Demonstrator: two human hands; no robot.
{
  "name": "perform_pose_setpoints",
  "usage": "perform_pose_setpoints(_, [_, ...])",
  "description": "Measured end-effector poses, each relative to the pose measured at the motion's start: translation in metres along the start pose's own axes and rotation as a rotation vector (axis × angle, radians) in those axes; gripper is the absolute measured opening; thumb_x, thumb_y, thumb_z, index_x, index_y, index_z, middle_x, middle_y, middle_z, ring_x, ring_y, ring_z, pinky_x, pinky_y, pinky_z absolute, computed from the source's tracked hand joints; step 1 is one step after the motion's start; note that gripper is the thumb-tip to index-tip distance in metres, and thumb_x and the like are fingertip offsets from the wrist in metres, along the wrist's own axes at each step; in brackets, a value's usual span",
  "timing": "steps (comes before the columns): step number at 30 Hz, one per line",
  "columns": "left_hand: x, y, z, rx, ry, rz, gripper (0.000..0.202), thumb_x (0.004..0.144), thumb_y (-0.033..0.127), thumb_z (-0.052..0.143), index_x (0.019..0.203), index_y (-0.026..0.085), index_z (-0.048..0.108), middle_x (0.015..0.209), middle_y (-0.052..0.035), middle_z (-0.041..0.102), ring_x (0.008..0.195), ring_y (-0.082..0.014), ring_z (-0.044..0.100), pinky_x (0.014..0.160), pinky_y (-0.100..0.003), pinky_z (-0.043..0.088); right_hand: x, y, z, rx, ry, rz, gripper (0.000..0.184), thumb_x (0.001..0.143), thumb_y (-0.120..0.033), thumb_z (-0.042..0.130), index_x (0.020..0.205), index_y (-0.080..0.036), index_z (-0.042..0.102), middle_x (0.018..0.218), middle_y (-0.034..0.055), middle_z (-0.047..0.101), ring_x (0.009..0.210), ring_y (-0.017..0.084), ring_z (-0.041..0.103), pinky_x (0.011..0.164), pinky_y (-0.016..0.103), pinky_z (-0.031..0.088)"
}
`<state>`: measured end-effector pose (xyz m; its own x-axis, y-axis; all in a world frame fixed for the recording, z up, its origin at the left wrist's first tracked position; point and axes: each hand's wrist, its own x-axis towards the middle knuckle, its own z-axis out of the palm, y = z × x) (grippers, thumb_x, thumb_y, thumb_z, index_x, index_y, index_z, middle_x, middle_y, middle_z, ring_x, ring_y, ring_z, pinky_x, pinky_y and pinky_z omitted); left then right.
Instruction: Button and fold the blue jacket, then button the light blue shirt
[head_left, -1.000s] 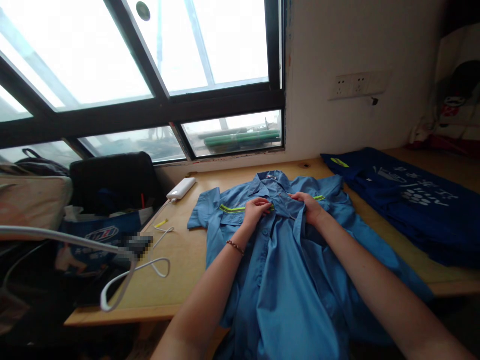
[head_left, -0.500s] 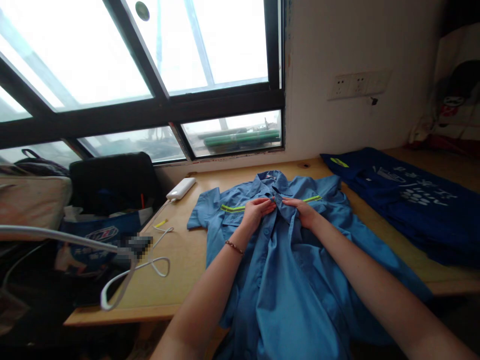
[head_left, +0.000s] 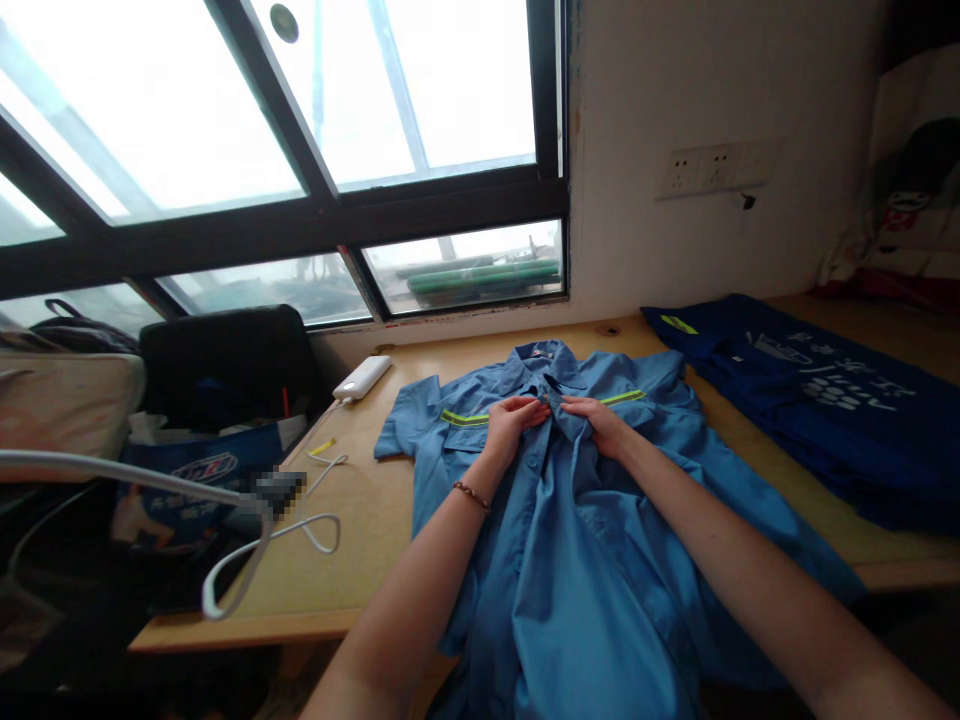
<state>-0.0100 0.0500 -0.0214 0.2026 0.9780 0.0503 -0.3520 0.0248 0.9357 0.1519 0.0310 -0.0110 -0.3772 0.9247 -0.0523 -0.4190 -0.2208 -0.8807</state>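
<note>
A blue work shirt (head_left: 600, 570) with yellow reflective strips lies face up on the wooden table (head_left: 360, 530), collar toward the window, its lower part hanging over the near edge. My left hand (head_left: 514, 422), a beaded bracelet on its wrist, pinches one front edge of the shirt below the collar. Opposite it, my right hand (head_left: 600, 425) grips the other front edge between thumb and fingers. The two edges meet between my fingertips; whatever button sits there is too small to make out. Further down the placket a button (head_left: 533, 462) shows.
Dark blue folded garments (head_left: 810, 400) with white print lie at the right. A white power bank (head_left: 363, 378) and a looping white cable (head_left: 330, 535) are on the left side. Bags (head_left: 202, 490) stand beyond the table's left edge, and a wall socket (head_left: 716, 168) is above.
Both hands stay at the shirt front below the collar. The fingertips shift very slightly, with the fabric edges between them moving a little.
</note>
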Motion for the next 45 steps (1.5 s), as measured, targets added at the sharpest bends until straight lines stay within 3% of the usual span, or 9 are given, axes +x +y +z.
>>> perform_pose_setpoints(5, [0.000, 0.002, 0.001, 0.002, 0.025, -0.028, 0.030, 0.060, 0.029, 0.071, 0.081, 0.009, 0.062, 0.079, -0.0118, 0.067, 0.072, -0.0188, 0.064, 0.073, -0.031, 0.051, 0.003, 0.002, 0.002, -0.239, 0.067, -0.121, 0.030, 0.069, -0.022, 0.056, 0.097, -0.017, 0.063, 0.084, 0.0031, 0.067, 0.076, 0.017, 0.061, 0.077, 0.031, 0.046])
perform_pose_setpoints(10, [0.002, 0.001, 0.001, 0.044, 0.077, -0.086, 0.033, 0.060, 0.037, 0.070, 0.074, 0.010, 0.059, 0.064, -0.0070, 0.063, 0.059, -0.0148, 0.062, 0.060, -0.026, 0.051, -0.002, 0.013, 0.013, -0.966, 0.142, -0.386, 0.043, 0.071, -0.031, 0.053, 0.112, -0.016, 0.055, 0.084, 0.0071, 0.065, 0.080, 0.023, 0.058, 0.075, 0.035, 0.042])
perform_pose_setpoints(13, [0.003, -0.002, -0.001, 0.077, 0.101, -0.087, 0.029, 0.057, 0.033, 0.072, 0.069, 0.011, 0.057, 0.059, -0.0033, 0.060, 0.053, -0.0113, 0.058, 0.056, -0.023, 0.049, -0.012, 0.019, 0.023, -1.386, 0.165, -0.396, 0.055, 0.074, -0.035, 0.051, 0.123, -0.013, 0.044, 0.086, 0.0143, 0.064, 0.079, 0.027, 0.059, 0.073, 0.037, 0.040])
perform_pose_setpoints(16, [0.004, -0.004, -0.003, 0.066, 0.119, -0.084, 0.024, 0.058, 0.028, 0.070, 0.066, 0.012, 0.055, 0.056, -0.0009, 0.057, 0.050, -0.0096, 0.055, 0.052, -0.022, 0.047, -0.018, 0.021, 0.029, -1.560, 0.147, -0.389, 0.060, 0.074, -0.039, 0.050, 0.127, -0.012, 0.038, 0.085, 0.0162, 0.063, 0.078, 0.029, 0.059, 0.070, 0.036, 0.039])
perform_pose_setpoints(19, [0.006, -0.005, -0.006, 0.028, 0.140, -0.100, 0.020, 0.057, 0.023, 0.068, 0.064, 0.012, 0.053, 0.053, 0.0007, 0.054, 0.047, -0.0090, 0.053, 0.050, -0.022, 0.045, -0.016, 0.020, 0.029, -1.494, 0.135, -0.415, 0.061, 0.073, -0.040, 0.052, 0.126, -0.013, 0.037, 0.076, 0.0106, 0.063, 0.071, 0.024, 0.059, 0.064, 0.031, 0.039])
perform_pose_setpoints(23, [0.010, -0.006, -0.008, -0.013, 0.138, -0.141, 0.019, 0.055, 0.020, 0.066, 0.062, 0.013, 0.050, 0.050, 0.0021, 0.052, 0.045, -0.0082, 0.051, 0.047, -0.020, 0.041, -0.007, 0.021, 0.023, -1.074, 0.105, -0.360, 0.047, 0.077, -0.034, 0.048, 0.119, -0.015, 0.041, 0.048, -0.0046, 0.050, 0.043, 0.012, 0.048, 0.047, 0.022, 0.036])
perform_pose_setpoints(28, [0.010, -0.007, -0.004, -0.103, 0.154, -0.151, 0.025, 0.053, 0.017, 0.069, 0.070, 0.013, 0.050, 0.052, 0.0026, 0.053, 0.048, -0.0094, 0.053, 0.049, -0.021, 0.041, -0.001, 0.021, 0.019, -0.699, 0.053, -0.276, 0.039, 0.077, -0.030, 0.045, 0.114, -0.016, 0.041, 0.045, -0.0085, 0.046, 0.032, 0.007, 0.039, 0.036, 0.018, 0.031])
perform_pose_setpoints(37, [0.008, -0.007, -0.002, -0.134, 0.225, -0.131, 0.042, 0.055, 0.010, 0.067, 0.090, 0.015, 0.045, 0.059, 0.0031, 0.054, 0.050, -0.0098, 0.054, 0.052, -0.023, 0.043, 0.004, 0.029, 0.013, -0.747, 0.074, -0.301, 0.058, 0.074, -0.023, 0.047, 0.130, -0.015, 0.032, 0.043, -0.0101, 0.046, 0.033, 0.006, 0.038, 0.037, 0.017, 0.031])
perform_pose_setpoints(45, [0.004, -0.008, 0.003, -0.105, 0.191, -0.030, 0.042, 0.055, 0.010, 0.067, 0.089, 0.017, 0.044, 0.065, 0.0051, 0.051, 0.050, -0.0067, 0.052, 0.051, -0.020, 0.041, 0.003, 0.028, 0.013, -0.918, 0.142, -0.322, 0.059, 0.074, -0.022, 0.048, 0.130, -0.014, 0.034, 0.040, -0.0090, 0.043, 0.037, 0.008, 0.037, 0.042, 0.018, 0.030])
